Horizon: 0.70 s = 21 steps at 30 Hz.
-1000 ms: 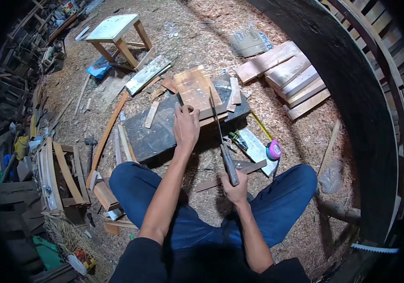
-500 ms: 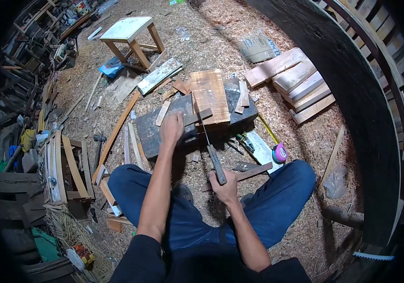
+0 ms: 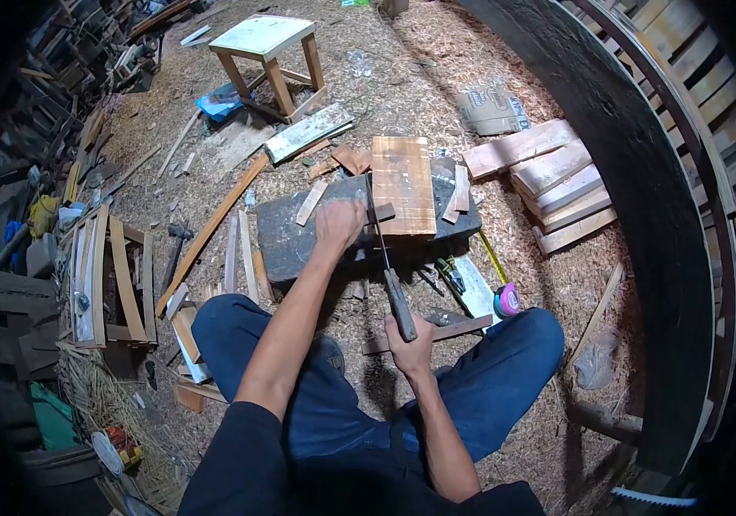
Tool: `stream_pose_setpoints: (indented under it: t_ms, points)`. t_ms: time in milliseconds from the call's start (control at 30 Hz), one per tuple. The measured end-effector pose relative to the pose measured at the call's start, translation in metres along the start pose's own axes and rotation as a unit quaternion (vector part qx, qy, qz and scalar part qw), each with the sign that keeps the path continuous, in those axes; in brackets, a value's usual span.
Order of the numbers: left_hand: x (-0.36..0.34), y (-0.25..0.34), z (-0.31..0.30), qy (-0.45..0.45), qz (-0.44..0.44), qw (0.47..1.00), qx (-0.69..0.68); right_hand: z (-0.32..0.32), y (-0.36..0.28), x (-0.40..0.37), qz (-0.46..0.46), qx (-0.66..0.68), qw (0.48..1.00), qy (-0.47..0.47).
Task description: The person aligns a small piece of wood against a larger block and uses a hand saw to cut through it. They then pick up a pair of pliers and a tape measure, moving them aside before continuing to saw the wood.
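Observation:
My right hand (image 3: 411,344) is closed round the handle of a long narrow tool (image 3: 397,301), whose thin blade points away from me. The blade crosses a short dark wood strip (image 3: 384,211). My left hand (image 3: 340,225), slightly blurred, is closed on the strip's left part, left of the blade. Beyond the strip, a brown board (image 3: 402,185) lies on a dark wooden block (image 3: 291,236). Small wood offcuts (image 3: 311,203) rest on the block beside the board.
A pink tape measure (image 3: 506,299) and another dark strip (image 3: 445,331) lie near my right knee. Stacked planks (image 3: 557,172) are at the right, before a large dark beam (image 3: 634,172). A white-topped stool (image 3: 263,36) stands at the back left. Shavings cover the ground.
My left hand has moved right, closer to the blade, and less of the strip shows. The view has shifted slightly. My right hand still holds the tool.

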<state>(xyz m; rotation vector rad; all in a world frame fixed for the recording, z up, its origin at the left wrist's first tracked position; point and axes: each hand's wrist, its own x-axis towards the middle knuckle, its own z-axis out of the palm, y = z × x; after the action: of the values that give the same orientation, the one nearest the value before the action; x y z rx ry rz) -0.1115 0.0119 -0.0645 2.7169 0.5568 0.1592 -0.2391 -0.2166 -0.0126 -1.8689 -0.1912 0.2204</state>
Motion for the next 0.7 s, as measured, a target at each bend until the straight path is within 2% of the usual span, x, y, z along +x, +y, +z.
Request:
stream_pose_setpoints:
  t_ms: [100, 267, 400, 467, 500, 567, 600, 667, 700]
  points:
    - [-0.002, -0.004, 0.007, 0.017, 0.005, 1.0, -0.017, -0.001, 0.002, 0.0, -0.002, -0.009, 1.0, 0.004]
    - [-0.005, 0.01, -0.001, 0.022, -0.068, 0.997, -0.032, 0.001, 0.002, 0.0, 0.007, 0.011, 1.0, 0.014]
    - [-0.002, 0.006, -0.001, 0.022, -0.06, 0.997, -0.041, -0.001, -0.006, 0.001, 0.035, 0.013, 0.999, 0.014]
    - [0.0, -0.008, 0.003, -0.058, 0.019, 0.998, -0.031, -0.001, -0.007, 0.003, 0.031, 0.014, 0.999, 0.013]
    - [-0.002, -0.009, -0.007, -0.06, 0.018, 0.998, -0.029, 0.0, -0.003, 0.003, 0.019, 0.01, 0.999, 0.025]
    - [-0.01, -0.007, -0.032, -0.129, 0.095, 0.984, -0.081, -0.002, 0.0, 0.002, 0.012, 0.007, 0.999, 0.04]
    - [-0.008, -0.013, -0.031, -0.132, 0.097, 0.983, -0.078, -0.004, 0.001, 0.004, 0.015, 0.003, 0.999, 0.037]
    - [-0.001, -0.025, -0.022, -0.161, 0.192, 0.968, -0.016, -0.006, 0.0, 0.006, 0.017, 0.001, 0.999, 0.035]
    - [0.003, -0.027, -0.023, -0.161, 0.193, 0.968, -0.015, -0.007, -0.001, 0.007, 0.023, 0.008, 0.999, 0.033]
